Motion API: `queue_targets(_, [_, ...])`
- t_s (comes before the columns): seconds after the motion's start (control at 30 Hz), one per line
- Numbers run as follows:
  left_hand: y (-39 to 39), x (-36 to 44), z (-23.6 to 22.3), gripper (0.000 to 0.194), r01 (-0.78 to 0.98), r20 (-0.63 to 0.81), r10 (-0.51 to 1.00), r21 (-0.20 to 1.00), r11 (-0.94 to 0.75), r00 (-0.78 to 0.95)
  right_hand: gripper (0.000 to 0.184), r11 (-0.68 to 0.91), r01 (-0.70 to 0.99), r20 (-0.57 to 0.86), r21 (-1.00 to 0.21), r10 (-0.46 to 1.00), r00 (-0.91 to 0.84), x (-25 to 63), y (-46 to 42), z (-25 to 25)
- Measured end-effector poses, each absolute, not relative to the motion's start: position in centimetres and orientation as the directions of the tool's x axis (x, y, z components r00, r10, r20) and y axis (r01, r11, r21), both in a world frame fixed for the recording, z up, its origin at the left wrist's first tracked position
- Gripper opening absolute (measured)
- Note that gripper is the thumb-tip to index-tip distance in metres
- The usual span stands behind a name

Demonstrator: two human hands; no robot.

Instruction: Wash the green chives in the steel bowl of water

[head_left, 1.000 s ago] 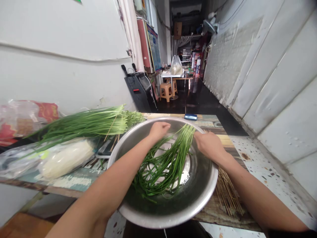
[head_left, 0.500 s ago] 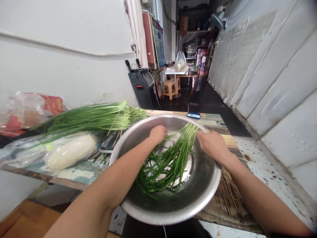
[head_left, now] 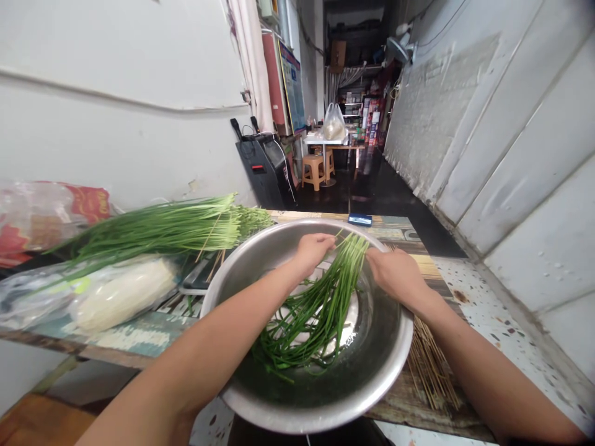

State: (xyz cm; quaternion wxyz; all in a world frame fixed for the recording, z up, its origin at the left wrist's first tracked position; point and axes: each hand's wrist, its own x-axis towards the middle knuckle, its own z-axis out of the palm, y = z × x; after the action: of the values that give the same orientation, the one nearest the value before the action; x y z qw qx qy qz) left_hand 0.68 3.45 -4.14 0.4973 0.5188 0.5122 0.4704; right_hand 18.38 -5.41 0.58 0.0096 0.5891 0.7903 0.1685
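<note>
A wide steel basin (head_left: 297, 421) contains a loose bunch of long green chives (head_left: 320, 310), their pale stem ends raised near the far right rim. At the right side of those ends is my right hand (head_left: 395, 269), its fingers closed on the bunch; whether a thin stick runs through the stems I cannot make out. My left hand (head_left: 316, 251) is pinched just left of the pale ends, with a thin pale-green stem at its fingertips. The chives' leafy ends curl on the basin floor.
A big pile of chives (head_left: 162, 229) lies left of the basin, beside a plastic-wrapped white bundle (head_left: 125, 294) and a dark tray (head_left: 198, 279). Bamboo skewers (head_left: 432, 365) lie on the table at the right. A blue-edged device (head_left: 360, 220) sits beyond the rim.
My left hand has moved up and right, from over the loose leaves to the pale stem ends. The right hand stays at the bunch. The view has shifted slightly.
</note>
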Motion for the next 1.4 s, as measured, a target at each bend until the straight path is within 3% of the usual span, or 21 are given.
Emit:
queue_targets(0.27, [2.86, 0.85, -3.17, 0.017, -0.103, -0.139, 0.987, 0.984, 0.147, 0.077, 0.026, 0.211, 0.942, 0.207, 0.259, 0.941, -0.267, 18.45, -5.43, 0.38])
queue_targets(1.4, [3.02, 0.94, -3.7, 0.021, -0.014, -0.007, 1.0, 1.0, 0.007, 0.002, 0.022, 0.213, 0.943, 0.216, 0.256, 0.938, -0.27, 18.5, -5.41, 0.44])
